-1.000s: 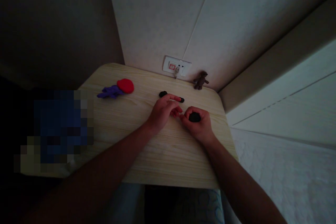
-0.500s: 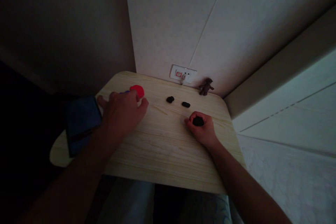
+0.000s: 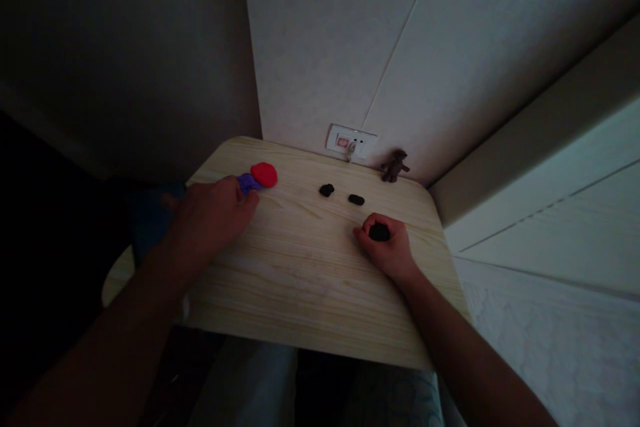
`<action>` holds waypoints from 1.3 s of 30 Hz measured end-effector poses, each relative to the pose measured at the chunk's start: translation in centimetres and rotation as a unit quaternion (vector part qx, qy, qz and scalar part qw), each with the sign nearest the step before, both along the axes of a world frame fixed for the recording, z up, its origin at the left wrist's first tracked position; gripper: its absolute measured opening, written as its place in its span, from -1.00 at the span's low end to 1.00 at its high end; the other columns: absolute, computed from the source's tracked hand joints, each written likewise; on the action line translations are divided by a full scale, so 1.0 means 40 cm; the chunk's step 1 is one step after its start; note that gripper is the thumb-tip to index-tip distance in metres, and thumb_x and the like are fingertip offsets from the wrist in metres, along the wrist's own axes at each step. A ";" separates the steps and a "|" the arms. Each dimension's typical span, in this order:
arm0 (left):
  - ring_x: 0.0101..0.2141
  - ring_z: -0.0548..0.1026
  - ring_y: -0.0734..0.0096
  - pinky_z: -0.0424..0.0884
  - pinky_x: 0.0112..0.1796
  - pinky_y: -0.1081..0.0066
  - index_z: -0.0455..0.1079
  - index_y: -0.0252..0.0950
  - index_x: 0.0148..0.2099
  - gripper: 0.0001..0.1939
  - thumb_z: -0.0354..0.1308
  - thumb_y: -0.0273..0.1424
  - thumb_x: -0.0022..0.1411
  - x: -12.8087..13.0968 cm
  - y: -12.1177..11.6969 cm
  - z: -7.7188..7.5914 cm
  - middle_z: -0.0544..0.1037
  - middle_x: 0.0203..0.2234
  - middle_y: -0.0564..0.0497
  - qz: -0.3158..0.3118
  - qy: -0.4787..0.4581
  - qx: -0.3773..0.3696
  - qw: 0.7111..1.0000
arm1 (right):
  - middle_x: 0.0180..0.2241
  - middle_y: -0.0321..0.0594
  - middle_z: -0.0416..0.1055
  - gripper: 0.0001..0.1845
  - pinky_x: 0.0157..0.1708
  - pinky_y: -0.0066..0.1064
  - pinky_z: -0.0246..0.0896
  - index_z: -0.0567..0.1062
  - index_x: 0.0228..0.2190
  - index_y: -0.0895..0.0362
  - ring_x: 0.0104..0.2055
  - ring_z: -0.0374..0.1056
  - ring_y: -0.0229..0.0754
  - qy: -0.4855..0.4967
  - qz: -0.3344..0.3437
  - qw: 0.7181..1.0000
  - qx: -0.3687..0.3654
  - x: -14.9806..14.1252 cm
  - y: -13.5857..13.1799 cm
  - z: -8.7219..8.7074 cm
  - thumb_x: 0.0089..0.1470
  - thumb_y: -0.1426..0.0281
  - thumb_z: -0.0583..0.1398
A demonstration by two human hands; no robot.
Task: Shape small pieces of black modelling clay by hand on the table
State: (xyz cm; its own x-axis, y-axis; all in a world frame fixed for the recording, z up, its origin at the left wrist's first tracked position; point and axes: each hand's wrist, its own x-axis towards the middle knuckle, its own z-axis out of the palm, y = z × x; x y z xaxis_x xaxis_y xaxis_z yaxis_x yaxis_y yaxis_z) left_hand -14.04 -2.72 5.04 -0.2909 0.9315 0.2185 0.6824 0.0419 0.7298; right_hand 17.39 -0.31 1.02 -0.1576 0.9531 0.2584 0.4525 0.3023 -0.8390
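Observation:
My right hand (image 3: 389, 245) rests on the wooden tabletop (image 3: 300, 280), its fingers curled round a black lump of modelling clay (image 3: 379, 232) that shows at the top of the fist. Two smaller black clay pieces lie beyond it, a knobbly one (image 3: 327, 190) and a short rounded bar (image 3: 357, 199). On the left, my left hand (image 3: 213, 210) is over the table, palm down with thumb and little finger apart. Its index finger and thumb are beside a purple clay lump (image 3: 249, 183), which touches a flat red clay piece (image 3: 264, 175). The other fingertips are hidden.
A small dark brown figure (image 3: 395, 166) stands at the table's back right, against the wall. A wall socket (image 3: 351, 141) with a plug sits just above the back edge. Partly under my left arm, a dark blue flat object (image 3: 147, 220) lies at the left edge.
My left hand has drawn left and slightly back from the red piece, uncovering more of it and of the purple lump. My right hand keeps its hold on the black clay.

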 end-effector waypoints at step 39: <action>-0.42 0.50 0.43 0.39 -0.31 0.38 0.59 -0.34 -0.23 -0.71 0.44 -0.26 0.04 0.442 0.130 -0.126 0.62 -0.40 -0.03 -0.298 -0.573 -0.073 0.760 | -0.08 -0.15 0.43 -0.56 -0.11 -0.23 0.39 0.42 0.06 0.01 -0.09 0.40 -0.11 0.142 0.005 0.983 0.119 0.036 0.023 -0.018 0.13 0.38 0.28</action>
